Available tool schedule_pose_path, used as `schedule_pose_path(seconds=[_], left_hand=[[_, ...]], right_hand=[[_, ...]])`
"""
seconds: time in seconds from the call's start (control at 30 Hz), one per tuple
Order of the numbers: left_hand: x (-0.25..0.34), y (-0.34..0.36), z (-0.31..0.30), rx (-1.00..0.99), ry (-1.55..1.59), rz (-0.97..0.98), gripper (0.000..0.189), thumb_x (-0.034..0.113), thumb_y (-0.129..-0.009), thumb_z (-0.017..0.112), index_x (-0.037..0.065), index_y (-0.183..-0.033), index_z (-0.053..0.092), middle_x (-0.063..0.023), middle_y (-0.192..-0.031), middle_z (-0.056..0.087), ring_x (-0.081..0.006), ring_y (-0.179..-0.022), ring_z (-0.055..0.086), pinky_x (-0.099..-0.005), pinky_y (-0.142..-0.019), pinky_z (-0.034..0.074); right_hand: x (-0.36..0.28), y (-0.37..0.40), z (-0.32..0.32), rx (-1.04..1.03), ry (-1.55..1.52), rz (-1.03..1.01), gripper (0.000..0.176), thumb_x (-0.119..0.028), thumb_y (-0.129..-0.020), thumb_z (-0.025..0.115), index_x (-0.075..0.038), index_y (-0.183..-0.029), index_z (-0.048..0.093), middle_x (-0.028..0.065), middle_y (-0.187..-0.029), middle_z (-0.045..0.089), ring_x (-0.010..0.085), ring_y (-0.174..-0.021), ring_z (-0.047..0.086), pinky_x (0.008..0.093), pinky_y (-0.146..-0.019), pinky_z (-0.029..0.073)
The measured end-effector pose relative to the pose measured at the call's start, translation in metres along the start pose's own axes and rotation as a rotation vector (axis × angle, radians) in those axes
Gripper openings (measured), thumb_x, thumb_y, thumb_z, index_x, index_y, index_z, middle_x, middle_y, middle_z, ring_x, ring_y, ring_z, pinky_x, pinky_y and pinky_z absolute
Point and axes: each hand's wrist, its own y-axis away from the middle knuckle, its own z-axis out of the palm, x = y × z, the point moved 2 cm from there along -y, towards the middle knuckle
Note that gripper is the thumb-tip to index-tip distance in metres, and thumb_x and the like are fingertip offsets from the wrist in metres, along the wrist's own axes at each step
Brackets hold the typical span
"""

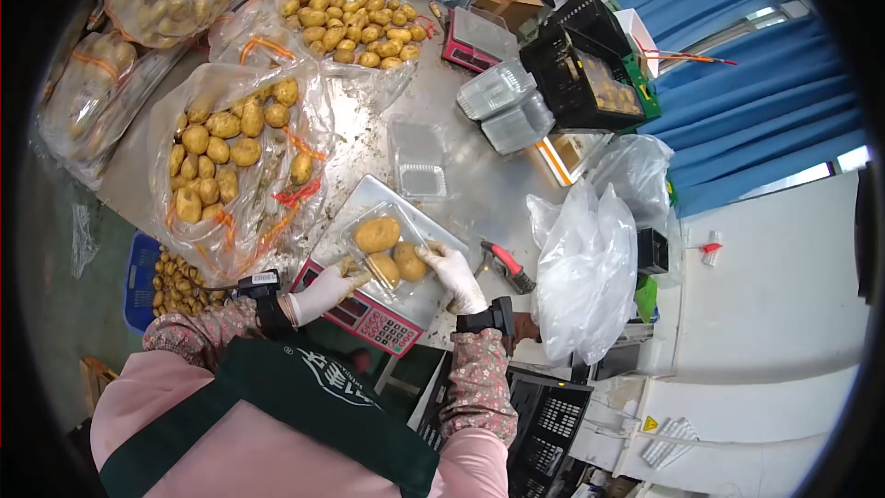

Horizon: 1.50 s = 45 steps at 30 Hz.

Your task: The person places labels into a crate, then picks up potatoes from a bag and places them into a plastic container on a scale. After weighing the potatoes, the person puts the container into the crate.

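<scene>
A clear plastic container (398, 213) with three large potatoes (378, 234) in it sits over the metal plate of a red and silver digital scale (372, 192). My right hand (454, 277), in a white glove, has its thumb and fingers closed on the container's right edge. At the container's lower left corner, my left hand (323, 293), also gloved, pinches the edge with its fingertips. The scale's keypad (380, 325) faces me below the container. Just beyond the scale lies another clear container (419, 159) on the metal table.
Open plastic bags of potatoes (219, 149) lie to the left and at the back (350, 20). Stacked clear containers (505, 106), a second scale (477, 40) and a black crate (581, 65) stand at the back right. Red-handled pliers (505, 263) and white plastic bags (585, 267) are rightward.
</scene>
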Motion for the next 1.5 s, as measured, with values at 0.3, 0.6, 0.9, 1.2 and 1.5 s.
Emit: schedule_pose_path(seconds=[0.3,0.6,0.9,1.2,1.5], left_hand=[[0.02,-0.006,0.028,0.106,0.346,0.22,0.072,0.009,-0.092,0.062,0.004,-0.152,0.021,-0.012,-0.129,0.055,-0.0169,-0.114,0.055,-0.0289,-0.093,0.048],[0.098,0.012,0.092,-0.433,-0.215,0.306,0.07,0.012,-0.091,0.065,0.007,-0.15,0.028,-0.0092,-0.143,0.045,-0.0151,-0.124,0.047,-0.0304,-0.103,0.04],[0.158,-0.208,-0.019,0.22,-1.271,0.483,0.044,0.033,-0.086,0.064,0.003,-0.118,0.065,-0.0209,-0.106,0.067,-0.0321,-0.096,0.067,-0.0388,-0.085,0.052],[0.118,-0.294,-0.005,0.11,-1.531,0.187,0.048,0.044,-0.069,0.078,0.002,-0.091,0.073,-0.0234,-0.087,0.069,-0.0367,-0.082,0.069,-0.0415,-0.077,0.055],[0.12,-0.29,0.013,0.002,-1.706,0.462,0.023,0.023,-0.077,0.063,0.005,-0.088,0.07,-0.0175,-0.081,0.068,-0.0352,-0.077,0.068,-0.0444,-0.071,0.054]], right_hand=[[-0.01,0.055,0.021,-0.235,-0.488,0.115,0.059,-0.042,-0.087,0.068,0.002,-0.126,0.057,0.0097,-0.105,0.065,0.0136,-0.084,0.063,0.0232,-0.062,0.049],[0.083,0.169,-0.008,0.045,-1.443,-0.089,0.031,-0.011,-0.092,0.058,0.002,-0.12,0.059,0.0087,-0.118,0.063,0.0176,-0.109,0.059,0.0309,-0.099,0.042],[0.179,0.372,-0.072,1.164,-1.187,0.06,0.044,-0.031,-0.095,0.055,-0.001,-0.126,0.056,0.0099,-0.124,0.059,0.0239,-0.114,0.057,0.0412,-0.098,0.045],[0.336,0.363,-0.051,0.946,-1.486,0.194,0.043,-0.032,-0.092,0.055,-0.004,-0.124,0.056,0.0119,-0.119,0.063,0.0284,-0.11,0.06,0.0428,-0.095,0.047],[0.367,0.305,-0.027,0.528,-1.426,0.445,0.04,-0.036,-0.097,0.055,-0.009,-0.125,0.058,0.0003,-0.124,0.062,0.0178,-0.11,0.058,0.0315,-0.097,0.044]])
